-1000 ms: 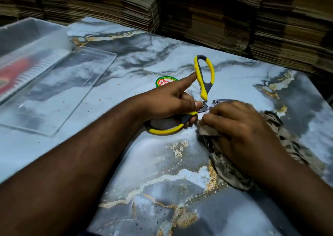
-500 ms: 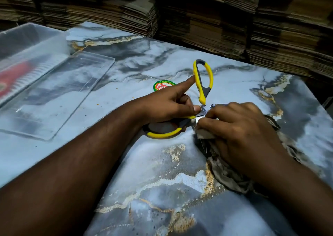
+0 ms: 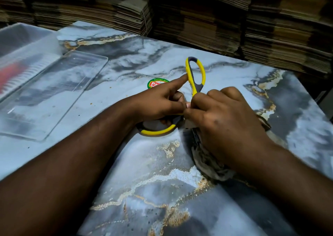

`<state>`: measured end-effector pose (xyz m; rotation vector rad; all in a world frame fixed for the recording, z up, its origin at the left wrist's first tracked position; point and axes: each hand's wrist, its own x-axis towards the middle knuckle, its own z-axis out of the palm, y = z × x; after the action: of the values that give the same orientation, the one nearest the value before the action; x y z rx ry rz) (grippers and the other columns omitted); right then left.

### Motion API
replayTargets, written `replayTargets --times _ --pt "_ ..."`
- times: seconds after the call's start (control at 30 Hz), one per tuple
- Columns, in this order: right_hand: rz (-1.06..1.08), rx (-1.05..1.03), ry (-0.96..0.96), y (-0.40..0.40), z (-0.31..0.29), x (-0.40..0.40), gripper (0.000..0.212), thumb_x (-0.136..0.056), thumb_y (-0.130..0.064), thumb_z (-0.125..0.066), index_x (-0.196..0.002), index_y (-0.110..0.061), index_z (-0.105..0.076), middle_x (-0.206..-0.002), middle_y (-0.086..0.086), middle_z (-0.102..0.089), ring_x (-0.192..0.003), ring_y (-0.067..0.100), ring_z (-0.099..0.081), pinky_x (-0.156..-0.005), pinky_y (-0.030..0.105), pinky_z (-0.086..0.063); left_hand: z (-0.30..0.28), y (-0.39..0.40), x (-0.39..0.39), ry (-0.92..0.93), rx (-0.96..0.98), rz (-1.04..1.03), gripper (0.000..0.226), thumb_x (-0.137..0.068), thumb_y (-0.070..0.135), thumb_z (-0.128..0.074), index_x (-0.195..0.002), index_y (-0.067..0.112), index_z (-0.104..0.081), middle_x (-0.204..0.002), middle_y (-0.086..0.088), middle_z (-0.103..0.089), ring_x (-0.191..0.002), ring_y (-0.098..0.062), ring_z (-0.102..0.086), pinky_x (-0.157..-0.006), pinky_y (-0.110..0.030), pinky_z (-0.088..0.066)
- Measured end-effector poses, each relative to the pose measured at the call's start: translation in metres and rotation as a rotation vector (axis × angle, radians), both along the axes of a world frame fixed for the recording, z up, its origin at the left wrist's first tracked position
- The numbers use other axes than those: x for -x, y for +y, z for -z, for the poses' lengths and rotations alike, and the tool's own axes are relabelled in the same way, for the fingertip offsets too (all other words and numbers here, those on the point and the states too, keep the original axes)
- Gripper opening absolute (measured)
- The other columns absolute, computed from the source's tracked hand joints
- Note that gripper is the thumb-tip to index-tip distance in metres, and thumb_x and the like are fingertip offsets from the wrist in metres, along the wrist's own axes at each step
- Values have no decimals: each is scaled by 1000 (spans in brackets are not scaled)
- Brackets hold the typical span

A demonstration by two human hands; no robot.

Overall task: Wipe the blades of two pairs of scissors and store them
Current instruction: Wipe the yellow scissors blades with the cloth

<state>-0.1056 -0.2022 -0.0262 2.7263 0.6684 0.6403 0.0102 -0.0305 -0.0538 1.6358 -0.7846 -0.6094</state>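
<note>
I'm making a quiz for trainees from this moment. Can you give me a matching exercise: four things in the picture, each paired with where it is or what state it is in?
Things:
1. scissors
2. cloth
3. clear lid
4. round sticker

Places or states:
A. flat on the table, far left
B. bunched under the right hand
C. handles spread apart, in the left hand grip
D. stuck to the table beyond the left hand

Pairs: 1-C, 2-B, 3-A, 4-D

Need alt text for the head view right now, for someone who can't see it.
A person's left hand grips yellow-handled scissors, handles spread, while the right hand presses a crumpled cloth around the hidden blades, on a marble-patterned table. A clear plastic lid lies far left.
</note>
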Motion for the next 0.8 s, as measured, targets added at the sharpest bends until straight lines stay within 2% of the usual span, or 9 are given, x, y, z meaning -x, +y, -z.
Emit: replayTargets --times 0.1,0.2,0.3,0.37,0.43,0.5,0.53,0.67,0.8 --pt "-31 -65 13 -2 9 6 36 -85 -14 -48 -106 -15 -76 -100 6 -66 -87 34 -61 -77 42 -35 1 2 -1 -1 1 -11 83 -103 3 -60 -167 30 -14 -70 -4 -54 -53 -13 -52 -46 -27 -47" --pt "-92 -116 97 -17 14 14 31 -83 -12 -64 -110 -22 -76 -104 1 -67 -93 29 -62 -83 39 -34 -1 2 2 -5 7 -22 84 -102 6 -63 -167 32 -16 -67 -1 -57 -52 -16 -54 -46 -28 -47" --pt "-91 -402 169 -43 12 15 28 -90 -15 -69 -114 -24 -78 -109 -5 -69 -101 22 -65 -85 35 -42 -4 1 4 13 9 -17 86 -102 6 -64 -167 34 -14 -69 -6 -56 -51 -14 -53 -46 -25 -46" --pt "-31 -631 101 -57 11 17 26 -96 -7 -68 -116 -20 -78 -110 -5 -70 -102 16 -67 -87 33 -51 -5 2 5 27 5 -14 88 -102 8 -64 -167 37 -11 -68 -5 -59 -52 -14 -53 -47 -25 -47" --pt "16 -738 -1 -62 13 20 29 -96 3 -69 -116 -16 -78 -108 -2 -72 -101 13 -68 -90 26 -51 -5 1 5 34 -13 -14 89 -103 11 -64 -167 38 -8 -66 -1 -64 -53 -13 -55 -50 -27 -47" --pt "5 -738 -21 -57 15 22 30 -94 1 -65 -117 -14 -78 -108 0 -72 -100 12 -67 -92 19 -49 -6 0 4 35 -41 -15 90 -104 14 -64 -167 40 -6 -68 -2 -71 -55 -14 -62 -53 -28 -48" --pt "-19 -714 -6 -53 17 22 31 -93 -1 -65 -118 -13 -77 -109 2 -72 -101 14 -67 -93 20 -49 -6 -1 4 34 -49 -12 89 -104 16 -64 -167 41 -6 -73 -9 -75 -57 -16 -65 -53 -29 -48" --pt "-117 -595 77 -41 27 12 31 -92 -1 -67 -119 -11 -77 -112 5 -71 -101 25 -70 -88 36 -54 -6 -2 7 52 -57 -5 88 -105 16 -63 -167 41 -5 -91 -30 -76 -58 -21 -61 -48 -26 -45" --pt "-143 -460 105 -42 29 11 27 -92 -3 -74 -119 -7 -76 -111 10 -71 -97 33 -68 -81 44 -56 -2 -2 8 71 -15 -13 86 -105 9 -60 -167 34 -6 -79 -24 -71 -55 -21 -63 -46 -25 -39"
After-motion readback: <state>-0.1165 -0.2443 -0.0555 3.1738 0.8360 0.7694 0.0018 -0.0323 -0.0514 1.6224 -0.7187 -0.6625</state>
